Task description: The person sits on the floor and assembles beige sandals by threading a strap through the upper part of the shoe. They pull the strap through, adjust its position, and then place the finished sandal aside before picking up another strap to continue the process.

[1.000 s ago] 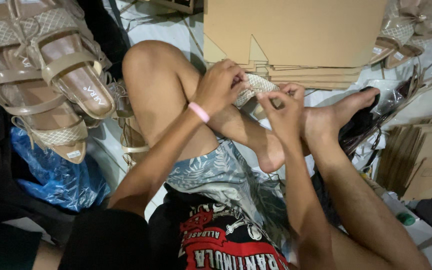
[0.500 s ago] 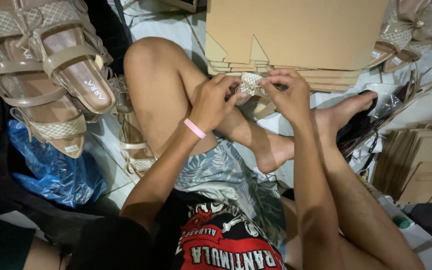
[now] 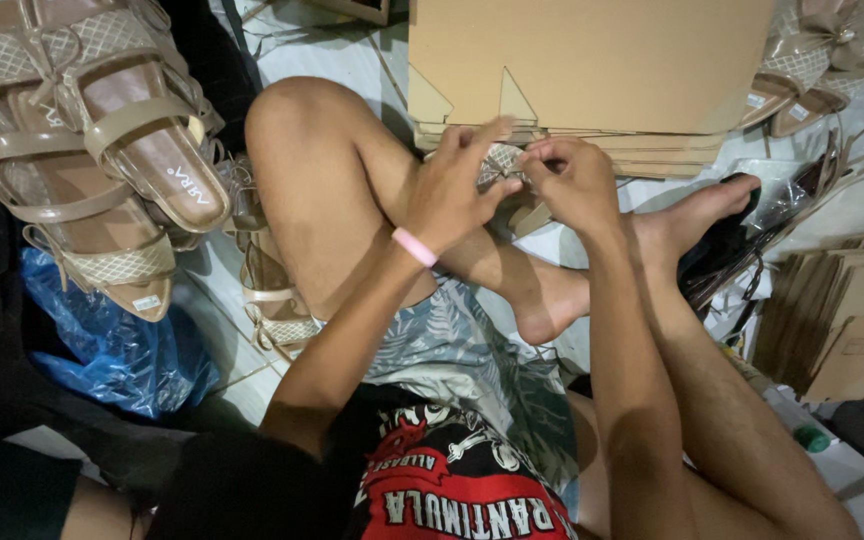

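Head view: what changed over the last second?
Both hands rose from near the foot toward the flat cardboard stack, carrying the beige woven sandal. The left hand and right hand now pinch its strap together just below the stack. The sandal pile at left, blue bag and crossed legs stayed as they were.

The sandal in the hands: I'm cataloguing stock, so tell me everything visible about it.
The sandal is mostly hidden by the left hand and the right hand, which pinch it from either side above the bent legs. What shows is a beige strap with a pale lattice-patterned panel, matching the sandals piled at left. A tan edge, perhaps the sole, pokes out below the right hand. It is held in front of the flat cardboard stack. Its full shape cannot be told.
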